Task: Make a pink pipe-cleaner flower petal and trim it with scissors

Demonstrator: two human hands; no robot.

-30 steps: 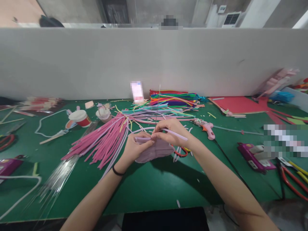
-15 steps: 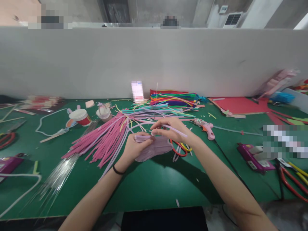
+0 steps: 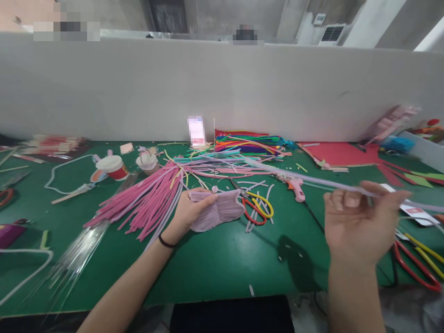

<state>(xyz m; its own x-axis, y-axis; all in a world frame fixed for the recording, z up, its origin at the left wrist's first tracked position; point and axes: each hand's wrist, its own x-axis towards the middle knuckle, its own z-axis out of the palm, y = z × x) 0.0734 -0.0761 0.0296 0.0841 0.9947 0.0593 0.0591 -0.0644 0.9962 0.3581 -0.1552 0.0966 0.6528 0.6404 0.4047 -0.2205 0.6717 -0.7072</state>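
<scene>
My left hand [image 3: 190, 208] is closed round the left end of a lilac ribbed piece [image 3: 227, 208] that looks built from pipe cleaners laid side by side. A thin upright wire [image 3: 214, 152] rises from near a small lilac knob at its top edge. Far to the right, my right hand [image 3: 360, 222] pinches a long lilac pipe cleaner [image 3: 312, 178] between thumb and fingers. This strand stretches left over the glue gun [image 3: 296, 188] toward the loose stems. Red-and-yellow-handled scissors [image 3: 255, 210] lie beside the ribbed piece, among short lilac offcuts.
Pink pipe cleaners [image 3: 138, 203] fan out at the left, near clear thin sticks [image 3: 86, 247]. Multicoloured stems [image 3: 249, 141] lie at the back by a phone [image 3: 197, 132]. Paper cups [image 3: 113, 167] stand back left. Larger pliers-like tools [image 3: 416, 263] rest at the right edge.
My right hand has moved far right from the ribbed piece, now with a long lilac strand drawn out. My left hand keeps hold of the piece; the scissors are now uncovered.
</scene>
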